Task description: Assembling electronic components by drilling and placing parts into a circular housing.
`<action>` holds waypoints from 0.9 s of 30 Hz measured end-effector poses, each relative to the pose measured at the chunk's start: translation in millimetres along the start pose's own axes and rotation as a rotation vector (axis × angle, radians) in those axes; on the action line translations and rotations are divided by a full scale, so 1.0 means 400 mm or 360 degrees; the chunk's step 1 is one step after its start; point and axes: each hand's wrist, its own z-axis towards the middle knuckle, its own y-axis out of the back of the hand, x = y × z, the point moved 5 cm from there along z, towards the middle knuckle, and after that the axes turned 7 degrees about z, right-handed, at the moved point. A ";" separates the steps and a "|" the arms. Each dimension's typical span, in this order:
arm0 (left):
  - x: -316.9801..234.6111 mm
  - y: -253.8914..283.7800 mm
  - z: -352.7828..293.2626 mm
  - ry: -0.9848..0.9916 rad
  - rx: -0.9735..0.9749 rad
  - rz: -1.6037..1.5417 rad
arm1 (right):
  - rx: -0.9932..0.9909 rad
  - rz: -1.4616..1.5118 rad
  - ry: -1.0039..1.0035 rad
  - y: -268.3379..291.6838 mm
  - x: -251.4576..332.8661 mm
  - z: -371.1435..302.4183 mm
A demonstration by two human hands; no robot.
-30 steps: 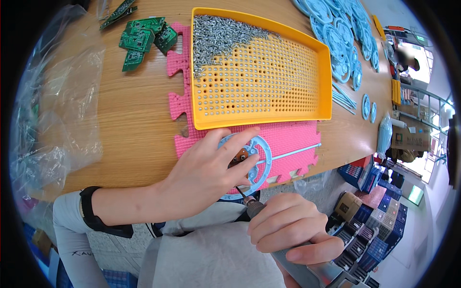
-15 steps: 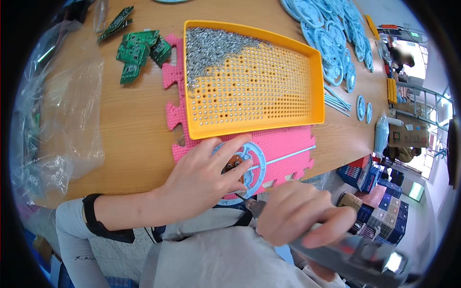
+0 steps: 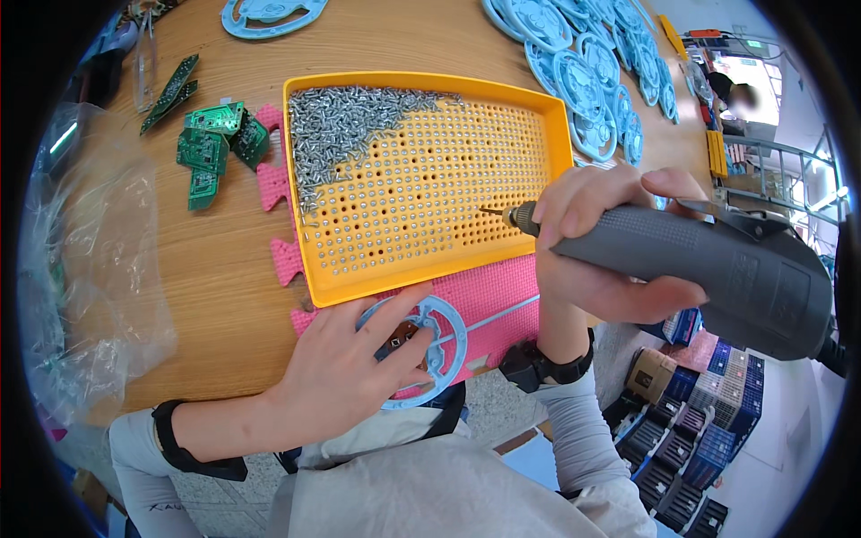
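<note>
Wide worktop (image 3: pixel 224 260) below, pink mat (image 3: pixel 493 289) on it, yellow tray (image 3: pixel 430 277) on that, and one bump could spill everything! Here's the grey electric screwdriver (image 3: pixel 717 264), right hand (image 3: pixel 581 280) wrapped round it, over the tray; let that bulk dip and it may rake the rows. Left hand (image 3: pixel 350 363), fingers spread, pins the light-blue ring (image 3: pixel 460 345) at the mat's near edge: ease off, and ring and brown piece (image 3: pixel 392 341) could shift. Thin bit (image 3: pixel 491 212), contact unclear: a crooked angle might flick out small screws (image 3: pixel 336 125).
</note>
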 end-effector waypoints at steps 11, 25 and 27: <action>0.001 0.001 -0.003 0.0024 0.0029 -0.0005 | 0.0030 -0.0098 -0.0002 -0.013 -0.014 -0.014; 0.002 -0.005 -0.005 0.0024 0.0046 -0.0113 | -0.0189 0.0022 -0.0071 -0.141 0.243 -0.050; 0.000 -0.005 -0.007 0.0028 0.0042 -0.0111 | 0.0153 0.0471 -0.0210 -0.186 0.230 -0.084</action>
